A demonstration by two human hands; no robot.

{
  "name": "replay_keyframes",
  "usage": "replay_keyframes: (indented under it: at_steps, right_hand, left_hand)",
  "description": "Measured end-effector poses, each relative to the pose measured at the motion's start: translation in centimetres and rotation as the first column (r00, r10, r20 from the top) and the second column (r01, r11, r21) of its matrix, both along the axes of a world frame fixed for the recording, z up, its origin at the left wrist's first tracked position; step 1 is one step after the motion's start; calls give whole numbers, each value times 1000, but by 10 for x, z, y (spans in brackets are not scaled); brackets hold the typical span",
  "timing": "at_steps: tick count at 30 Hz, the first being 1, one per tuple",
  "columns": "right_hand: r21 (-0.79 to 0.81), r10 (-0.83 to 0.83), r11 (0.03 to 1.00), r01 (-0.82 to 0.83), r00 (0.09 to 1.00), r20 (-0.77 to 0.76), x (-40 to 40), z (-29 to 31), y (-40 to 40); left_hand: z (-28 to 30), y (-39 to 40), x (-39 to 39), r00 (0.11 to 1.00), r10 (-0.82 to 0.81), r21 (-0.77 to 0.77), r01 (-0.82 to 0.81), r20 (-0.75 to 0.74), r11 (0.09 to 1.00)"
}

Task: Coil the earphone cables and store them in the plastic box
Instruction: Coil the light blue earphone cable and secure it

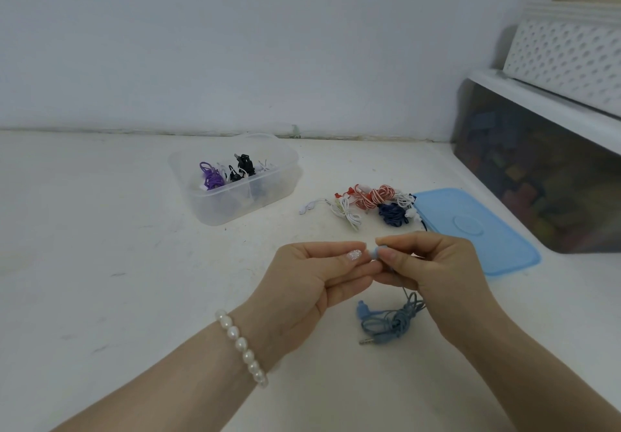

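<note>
Our left hand (312, 277) and right hand (433, 273) both pinch the blue earphones (386, 322) at the earbud end, grip closed tight | cable dangles tangled onto desk (100, 263) | plastic box (235, 182) far left, uncoiled earphones (369, 204) beside blue lid (477, 230).

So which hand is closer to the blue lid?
Right. The right hand sits just beside the blue lid; the left hand is farther off, beyond the right hand.
</note>
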State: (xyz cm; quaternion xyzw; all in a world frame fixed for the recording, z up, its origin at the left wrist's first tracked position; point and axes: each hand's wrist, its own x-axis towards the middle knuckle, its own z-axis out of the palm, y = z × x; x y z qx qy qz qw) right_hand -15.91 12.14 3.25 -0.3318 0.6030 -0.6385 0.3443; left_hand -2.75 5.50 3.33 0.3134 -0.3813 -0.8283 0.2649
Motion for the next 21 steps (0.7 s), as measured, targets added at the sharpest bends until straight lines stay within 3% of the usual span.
replay_keyframes:
  at_steps: [5, 11, 16, 21]
  right_hand:
    - [-8, -16, 1000, 15, 996, -84, 2, 1, 1]
    - [-31, -72, 997, 65, 926, -371, 6, -1, 2]
    - [-70, -54, 996, 50, 997, -60, -1, 2, 1]
    - [-52, -36, 998, 38, 999, 33, 0, 4, 2]
  left_hand:
    - [-1, 2, 0, 1000, -1, -44, 1, 13, 999]
    - [0, 8, -1, 1000, -22, -80, 21, -7, 997]
    - [2, 2, 0, 997, 39, -34, -41, -61, 999]
    - [-3, 3, -1, 999, 45, -172, -48, -21, 984]
